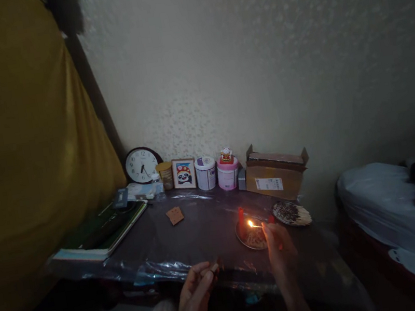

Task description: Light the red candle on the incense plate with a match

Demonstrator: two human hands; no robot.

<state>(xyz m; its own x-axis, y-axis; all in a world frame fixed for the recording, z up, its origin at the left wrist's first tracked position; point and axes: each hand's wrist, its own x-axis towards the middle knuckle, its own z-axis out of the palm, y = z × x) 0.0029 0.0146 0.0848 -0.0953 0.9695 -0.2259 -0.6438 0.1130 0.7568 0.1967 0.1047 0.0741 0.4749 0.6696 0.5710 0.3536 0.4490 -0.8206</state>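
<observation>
Above the round plate (240,240) toward the table's (205,237) right side, a lit match (257,226) burns, pinched in the right hand's (281,249) fingertips. Its flame appears just beside a red candle (241,217); contact cannot be told. The step in hand seems to be holding fire near the wick end; any next move calls for steadiness and fingers clear of flame. Closer in, the left hand (196,289) grips a small piece, too dim to identify. Behind lie loose matches (302,215) and a cardboard box (274,180).
</observation>
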